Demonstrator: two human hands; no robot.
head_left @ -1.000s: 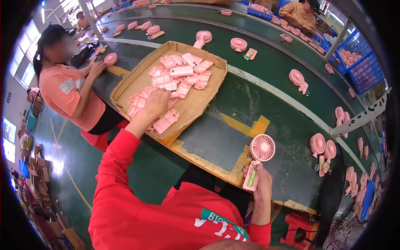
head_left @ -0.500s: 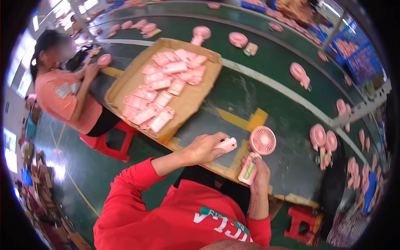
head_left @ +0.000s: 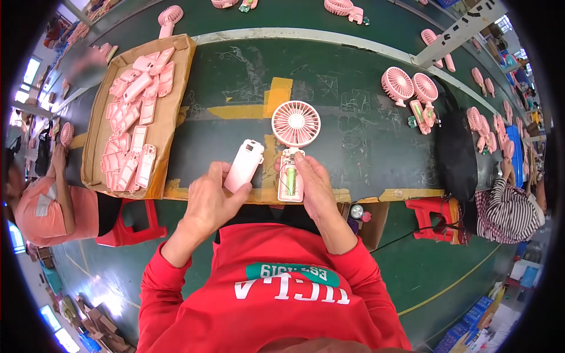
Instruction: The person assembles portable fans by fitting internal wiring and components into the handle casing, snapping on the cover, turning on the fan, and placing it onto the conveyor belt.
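A pink handheld fan (head_left: 296, 125) is in front of me at the table's near edge, its round grille pointing away from me. My right hand (head_left: 318, 183) grips its handle from the right side. The handle's face is off, so a green battery (head_left: 290, 179) and small inner parts show inside. To the left, my left hand (head_left: 207, 199) holds a smooth pink handle cover (head_left: 245, 165) by its lower end, tilted and apart from the fan. Part of the left fingers is hidden behind the cover.
A cardboard tray (head_left: 170, 126) of pink handle covers stands at the left. Two fans with bare innards (head_left: 398, 85) lie at the right beside a black cloth (head_left: 450, 147). More fans sit on the green belt beyond a metal rail (head_left: 306, 33). Co-workers sit on both sides.
My view has swung round, so the tray now sits farther left in it. The fan has straightened upright in my right hand. My left hand keeps the cover, now more steeply tilted.
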